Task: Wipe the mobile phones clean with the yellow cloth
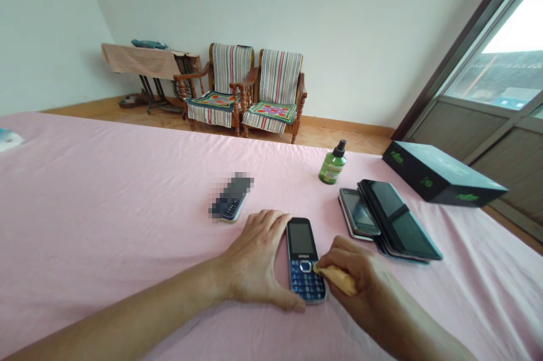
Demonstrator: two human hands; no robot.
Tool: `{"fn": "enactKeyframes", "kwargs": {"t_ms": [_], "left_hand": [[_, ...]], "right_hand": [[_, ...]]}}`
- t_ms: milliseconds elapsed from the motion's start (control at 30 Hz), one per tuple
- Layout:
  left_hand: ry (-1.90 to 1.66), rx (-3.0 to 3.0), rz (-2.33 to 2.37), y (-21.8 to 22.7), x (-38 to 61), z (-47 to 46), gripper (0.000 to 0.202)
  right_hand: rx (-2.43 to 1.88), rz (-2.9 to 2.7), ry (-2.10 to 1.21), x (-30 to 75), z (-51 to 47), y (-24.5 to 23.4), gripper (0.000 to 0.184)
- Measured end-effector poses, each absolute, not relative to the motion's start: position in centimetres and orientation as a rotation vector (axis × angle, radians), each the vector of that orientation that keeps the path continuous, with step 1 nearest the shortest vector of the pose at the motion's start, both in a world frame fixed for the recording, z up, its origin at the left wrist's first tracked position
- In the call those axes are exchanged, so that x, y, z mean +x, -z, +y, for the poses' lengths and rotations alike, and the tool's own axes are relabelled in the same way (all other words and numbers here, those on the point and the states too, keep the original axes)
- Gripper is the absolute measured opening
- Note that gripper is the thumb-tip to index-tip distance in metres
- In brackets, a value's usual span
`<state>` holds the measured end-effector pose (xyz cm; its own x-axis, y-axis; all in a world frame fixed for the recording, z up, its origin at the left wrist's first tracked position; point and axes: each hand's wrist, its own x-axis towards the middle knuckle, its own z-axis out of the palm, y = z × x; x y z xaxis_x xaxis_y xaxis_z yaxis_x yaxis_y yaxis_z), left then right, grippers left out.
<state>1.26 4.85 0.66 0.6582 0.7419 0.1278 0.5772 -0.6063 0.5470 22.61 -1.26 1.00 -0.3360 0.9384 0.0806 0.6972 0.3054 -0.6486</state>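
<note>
A dark blue keypad phone lies face up on the pink tablecloth. My left hand rests beside it, fingers curved round its left edge and thumb at its lower end, steadying it. My right hand is closed on a small yellow cloth, pressing it against the phone's keypad at the right side.
Another keypad phone lies farther back. A green spray bottle, a small touchscreen phone, a stack of dark phones and a black box sit to the right. Two wooden chairs stand by the wall.
</note>
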Motion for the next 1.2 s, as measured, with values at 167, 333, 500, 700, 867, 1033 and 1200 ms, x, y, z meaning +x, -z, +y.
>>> {"fn": "enactKeyframes", "kwargs": {"t_ms": [167,333,500,700,867,1033,1200], "left_hand": [[-0.479,2.414,1.037,-0.7,1.3,4.8,0.100],[-0.471,2.419,1.040,-0.7,1.3,4.8,0.101],[-0.486,2.431,1.028,-0.6,1.3,4.8,0.101],[-0.479,2.435,1.024,-0.5,1.3,4.8,0.102],[-0.483,2.438,1.026,-0.4,1.2,4.9,0.101],[-0.474,2.432,1.037,-0.3,1.3,4.9,0.100],[-0.480,2.437,1.022,-0.4,1.1,4.8,0.102]], "right_hand": [[-1.424,-2.251,-0.682,22.5,-1.3,-1.5,0.025],[-1.417,-2.427,-0.511,21.8,-1.5,-1.7,0.029],[-1.479,-2.414,-0.470,21.9,-1.4,-2.0,0.030],[-1.425,-2.372,-0.576,21.9,-1.6,-1.9,0.028],[-1.423,-2.311,-0.615,21.7,-1.6,-1.5,0.027],[-1.220,-2.239,-0.833,21.6,-1.9,-1.8,0.025],[-1.426,-2.037,-0.722,21.8,-1.6,-1.2,0.016]]}}
